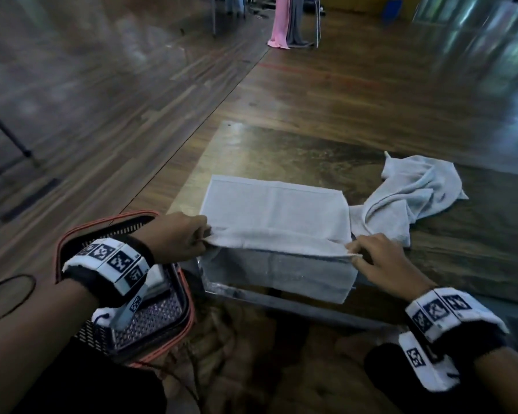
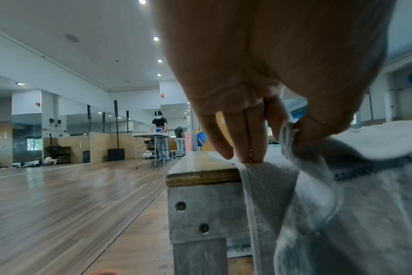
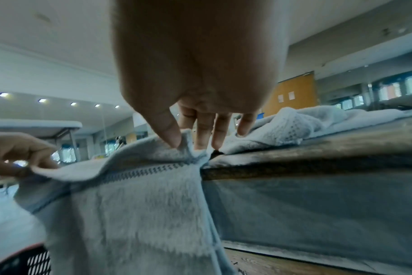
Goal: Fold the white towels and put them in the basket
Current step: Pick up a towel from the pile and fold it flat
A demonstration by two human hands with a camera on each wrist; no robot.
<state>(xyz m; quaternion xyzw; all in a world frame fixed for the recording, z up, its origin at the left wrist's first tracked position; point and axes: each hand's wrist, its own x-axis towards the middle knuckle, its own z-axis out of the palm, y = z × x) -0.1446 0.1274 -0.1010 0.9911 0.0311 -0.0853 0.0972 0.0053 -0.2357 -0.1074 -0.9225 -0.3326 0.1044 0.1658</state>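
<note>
A white towel (image 1: 272, 204) lies flat on the low wooden table (image 1: 281, 150), and its near part hangs down over the front edge. My left hand (image 1: 202, 237) pinches the towel's near left edge (image 2: 289, 137) between thumb and fingers. At the near right edge of the towel (image 3: 141, 214), my right hand (image 1: 353, 251) pinches the cloth between thumb and fingers (image 3: 172, 137). A second white towel (image 1: 416, 198) lies crumpled on the table to the right. The black mesh basket (image 1: 69, 240) with a red rim sits on the floor under my left wrist.
The table's metal frame (image 2: 200, 204) drops below the front edge. A black cable (image 1: 9, 294) loops on the wooden floor at left. Pink and grey cloths (image 1: 281, 22) hang far back. Across the room a person (image 2: 159, 134) stands at another table.
</note>
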